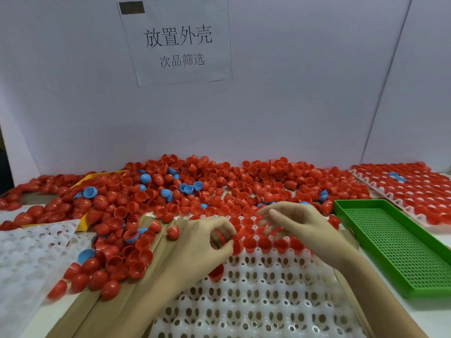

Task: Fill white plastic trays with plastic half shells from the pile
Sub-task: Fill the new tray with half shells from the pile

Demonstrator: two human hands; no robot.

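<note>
The white tray [256, 301] lies closest, a moulded grid of open cups. Only its far rows carry red shells [264, 242], so by my reckoning the filling has barely begun.

The left hand [210, 242] has its fingers curled round a red shell [236, 245] at the tray's left edge, thumb and fingertips pinching it. The right hand [292, 220] hovers over the filled rows with fingers loosely bent; it is blurred, and I cannot tell whether it has hold of anything.

The pile [195, 189] spreads across the tabletop [419, 311] just beyond the tray, mostly red with a few blue shells [90, 192] mixed in.

The shells look thin, light and glossy, so likely slippery and apt to roll or nest inside one another. Pinching across the rim, one finger inside and the thumb outside, should give the surest hold. A light drop into a cup, dome down, ought to seat them. The tray seems flexible, so pressing hard could spring its neighbours out.

Brown card [136, 308] lies under the tray. A green perforated tray [390, 245] sits to the right, a full tray [415, 191] behind it, and another white tray [31, 252] at left. A yellow bin [97, 178] is half buried in the pile. A paper sign [178, 42] hangs on the white partition [292, 93].
</note>
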